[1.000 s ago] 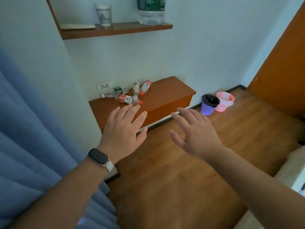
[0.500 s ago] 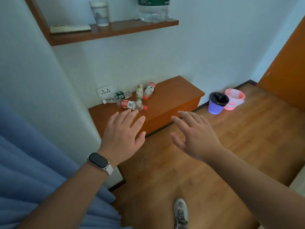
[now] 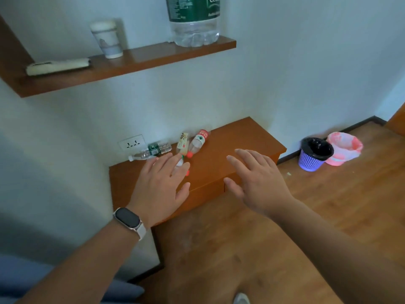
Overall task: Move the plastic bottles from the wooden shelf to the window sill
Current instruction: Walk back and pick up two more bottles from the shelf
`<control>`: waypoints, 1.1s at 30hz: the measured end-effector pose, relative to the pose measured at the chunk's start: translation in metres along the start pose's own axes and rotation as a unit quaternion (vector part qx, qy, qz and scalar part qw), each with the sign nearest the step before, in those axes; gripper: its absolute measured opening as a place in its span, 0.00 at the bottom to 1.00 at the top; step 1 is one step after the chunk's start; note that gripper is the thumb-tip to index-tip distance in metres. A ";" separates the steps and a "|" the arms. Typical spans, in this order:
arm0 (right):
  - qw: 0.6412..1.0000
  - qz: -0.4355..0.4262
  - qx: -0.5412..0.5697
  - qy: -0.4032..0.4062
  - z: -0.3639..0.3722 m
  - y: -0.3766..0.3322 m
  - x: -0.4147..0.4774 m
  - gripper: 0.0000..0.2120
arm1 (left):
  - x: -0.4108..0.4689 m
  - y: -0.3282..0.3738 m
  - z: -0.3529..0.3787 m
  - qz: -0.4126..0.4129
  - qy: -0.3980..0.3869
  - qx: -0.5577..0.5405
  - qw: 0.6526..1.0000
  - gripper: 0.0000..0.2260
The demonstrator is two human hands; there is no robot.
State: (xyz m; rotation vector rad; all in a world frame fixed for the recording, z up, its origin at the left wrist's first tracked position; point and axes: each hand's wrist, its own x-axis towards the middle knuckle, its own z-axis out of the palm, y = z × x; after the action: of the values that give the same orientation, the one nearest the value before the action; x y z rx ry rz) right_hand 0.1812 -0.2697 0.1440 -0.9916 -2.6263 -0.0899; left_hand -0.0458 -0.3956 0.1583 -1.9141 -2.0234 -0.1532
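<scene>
Both open and empty, my left hand [image 3: 160, 185] and right hand [image 3: 258, 183] reach for clear plastic bottles [image 3: 198, 141] on the brown wooden shelf [image 3: 232, 137]; next, grip 1.

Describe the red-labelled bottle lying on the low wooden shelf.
The red-labelled bottle is small, clear plastic, with a red cap at its near end. It lies on its side on the low wooden shelf, base toward the wall, close beside a cream-labelled bottle. The left hand and the right hand are both off it.
</scene>
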 end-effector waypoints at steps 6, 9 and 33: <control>1.000 -0.029 -0.008 -0.008 0.017 0.064 0.041 0.25 | 0.059 0.022 0.016 -0.022 -0.010 0.003 1.000 0.20; 0.999 -0.034 0.007 0.008 0.029 0.076 0.055 0.25 | 0.071 0.019 0.027 -0.036 -0.024 0.006 0.999 0.21; 0.986 -0.145 0.017 -0.076 0.153 0.083 0.271 0.23 | 0.157 -0.131 0.199 -0.052 -0.035 -0.038 0.997 0.21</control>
State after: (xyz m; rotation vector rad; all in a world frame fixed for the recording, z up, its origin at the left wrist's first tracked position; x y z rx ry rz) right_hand 0.0015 -0.0089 0.0838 -0.6194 -2.8861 -0.0375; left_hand -0.2141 -0.1952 0.0439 -1.8833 -2.1947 -0.1961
